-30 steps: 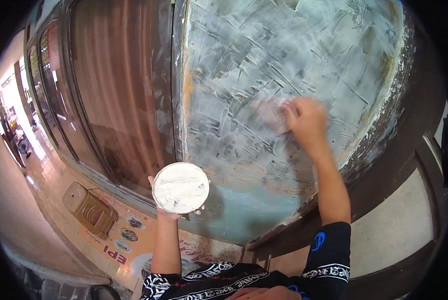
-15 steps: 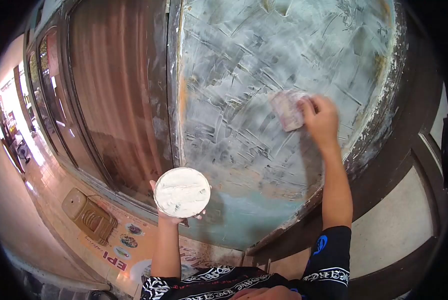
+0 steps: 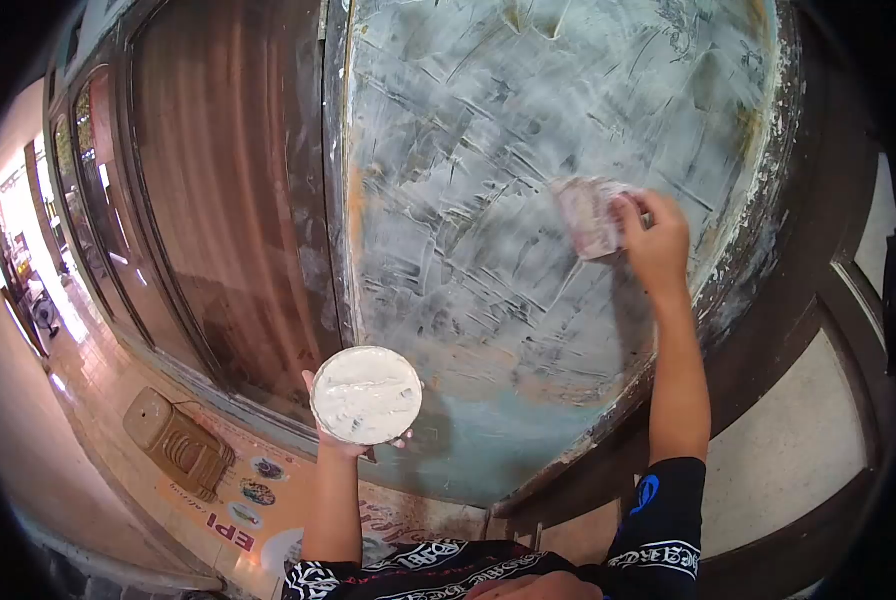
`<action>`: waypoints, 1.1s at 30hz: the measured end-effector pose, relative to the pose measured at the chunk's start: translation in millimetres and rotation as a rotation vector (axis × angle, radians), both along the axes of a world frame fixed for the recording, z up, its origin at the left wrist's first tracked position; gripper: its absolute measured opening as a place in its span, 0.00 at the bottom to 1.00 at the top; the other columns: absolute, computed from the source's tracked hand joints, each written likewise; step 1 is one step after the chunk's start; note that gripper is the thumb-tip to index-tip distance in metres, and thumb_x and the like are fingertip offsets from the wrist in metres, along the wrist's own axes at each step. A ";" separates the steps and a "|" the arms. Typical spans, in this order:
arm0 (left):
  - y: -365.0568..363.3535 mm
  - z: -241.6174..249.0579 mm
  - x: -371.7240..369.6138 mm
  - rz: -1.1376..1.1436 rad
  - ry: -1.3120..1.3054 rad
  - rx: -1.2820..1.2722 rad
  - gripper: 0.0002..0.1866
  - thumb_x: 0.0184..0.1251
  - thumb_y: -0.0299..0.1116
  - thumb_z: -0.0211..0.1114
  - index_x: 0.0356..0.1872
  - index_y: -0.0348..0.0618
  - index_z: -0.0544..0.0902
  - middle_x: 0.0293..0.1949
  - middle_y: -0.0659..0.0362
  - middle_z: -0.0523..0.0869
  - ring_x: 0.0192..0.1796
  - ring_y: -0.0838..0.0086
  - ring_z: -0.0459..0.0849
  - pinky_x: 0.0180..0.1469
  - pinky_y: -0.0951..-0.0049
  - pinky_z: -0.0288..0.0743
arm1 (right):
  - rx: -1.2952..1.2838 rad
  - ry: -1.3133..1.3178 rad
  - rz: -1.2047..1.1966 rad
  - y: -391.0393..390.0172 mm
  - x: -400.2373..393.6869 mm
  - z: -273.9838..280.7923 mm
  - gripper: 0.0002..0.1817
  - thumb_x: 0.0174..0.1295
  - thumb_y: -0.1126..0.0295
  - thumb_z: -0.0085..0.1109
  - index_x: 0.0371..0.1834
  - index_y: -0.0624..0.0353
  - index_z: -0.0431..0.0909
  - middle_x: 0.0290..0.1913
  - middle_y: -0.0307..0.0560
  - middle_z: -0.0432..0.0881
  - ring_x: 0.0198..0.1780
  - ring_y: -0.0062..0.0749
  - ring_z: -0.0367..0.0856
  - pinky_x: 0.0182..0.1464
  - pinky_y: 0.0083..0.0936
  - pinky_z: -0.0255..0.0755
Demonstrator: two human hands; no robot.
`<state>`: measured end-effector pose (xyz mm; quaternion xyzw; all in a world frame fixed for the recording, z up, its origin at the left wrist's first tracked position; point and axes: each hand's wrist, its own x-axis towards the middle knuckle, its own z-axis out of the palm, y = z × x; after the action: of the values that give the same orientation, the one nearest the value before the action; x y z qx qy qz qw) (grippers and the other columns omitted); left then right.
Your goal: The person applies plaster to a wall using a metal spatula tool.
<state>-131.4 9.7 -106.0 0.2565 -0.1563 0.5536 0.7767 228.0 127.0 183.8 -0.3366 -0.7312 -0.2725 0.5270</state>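
A round container of whitish paste (image 3: pixel 366 395) rests on my left hand (image 3: pixel 340 440), whose fingers wrap round it from below. My right hand (image 3: pixel 656 235) pinches a flat, pinkish-white smeared scraper (image 3: pixel 590 218) between thumb and fingers. The scraper lies against the upright panel (image 3: pixel 448 260), right of its middle. Grey-white streaks and ridges of paste cover most of that panel, and a bare blue-green band shows along its bottom. The container is near the panel's lower left corner.
Left of the panel stands a dark-framed glass pane with a reddish-brown curtain (image 3: pixel 228 200) behind it. A brown plastic stool (image 3: pixel 180 440) is on the floor at lower left, beside a printed banner (image 3: pixel 258 500). Dark wooden framing (image 3: pixel 768 370) runs along the right. A fan (image 3: pixel 44 312) stands far left.
My right hand and the scraper have shifted slightly right across the panel. The view has turned a little, and the container sits slightly lower.
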 end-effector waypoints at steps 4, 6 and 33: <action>-6.2 -1.2 0.5 0.072 -0.036 -0.081 0.63 0.52 0.87 0.44 0.78 0.42 0.56 0.68 0.27 0.66 0.50 0.17 0.77 0.41 0.24 0.79 | -0.099 0.101 0.112 -25.9 1.8 -12.9 0.08 0.58 0.69 0.70 0.34 0.62 0.85 0.30 0.50 0.81 0.33 0.42 0.77 0.38 0.34 0.70; -3.7 -6.6 -2.0 0.046 -0.018 -0.050 0.61 0.55 0.85 0.45 0.78 0.43 0.56 0.70 0.28 0.64 0.51 0.16 0.76 0.42 0.22 0.77 | -0.201 -0.035 0.177 -22.5 -9.5 -52.0 0.08 0.56 0.67 0.71 0.33 0.59 0.85 0.30 0.47 0.81 0.36 0.44 0.78 0.41 0.37 0.70; -16.5 1.3 8.1 0.072 -0.064 -0.136 0.58 0.57 0.83 0.47 0.77 0.43 0.59 0.70 0.30 0.66 0.52 0.18 0.76 0.42 0.21 0.77 | 0.013 0.125 -0.017 -32.2 24.6 -36.9 0.04 0.58 0.70 0.68 0.32 0.58 0.83 0.30 0.46 0.81 0.33 0.45 0.76 0.39 0.39 0.70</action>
<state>-123.3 -6.9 -104.6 0.1908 -0.1336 0.5985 0.7665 252.5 94.8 146.9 -0.3560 -0.6922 -0.2599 0.5715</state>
